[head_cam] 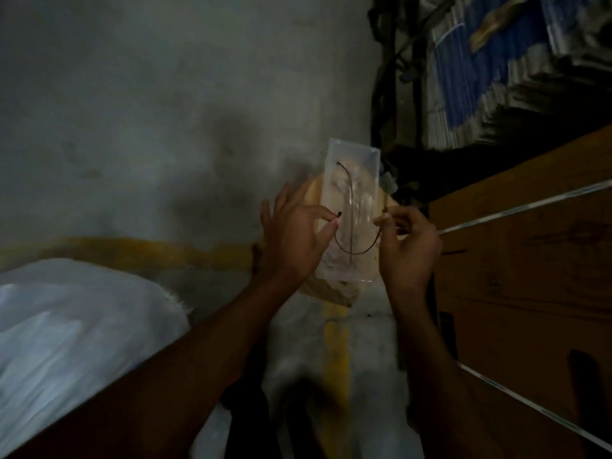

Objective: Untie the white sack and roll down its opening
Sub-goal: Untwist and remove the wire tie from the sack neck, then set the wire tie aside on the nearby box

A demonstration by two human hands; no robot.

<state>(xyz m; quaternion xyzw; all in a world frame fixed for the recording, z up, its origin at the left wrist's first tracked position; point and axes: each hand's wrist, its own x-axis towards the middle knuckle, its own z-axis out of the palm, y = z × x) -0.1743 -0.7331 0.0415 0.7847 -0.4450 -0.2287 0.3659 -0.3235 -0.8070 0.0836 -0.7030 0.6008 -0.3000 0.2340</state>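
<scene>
A white woven sack [76,329] lies at the lower left, under my left forearm. Both my hands are raised in front of me, well to the right of it. My left hand [294,240] pinches one end of a thin dark string [354,251] between thumb and forefinger. The other end is pinched in my right hand [409,248], so the string hangs in a loop between the two. Behind the loop a clear plastic bag [352,180] lies on a brown piece of cardboard [318,190] on the floor.
Grey concrete floor [165,111] with yellow painted lines [159,251] fills the left and centre. Large brown cardboard boxes [530,260] with tape strips stand on the right. Stacked blue and white packs [496,71] sit at the top right. The scene is dim and blurred.
</scene>
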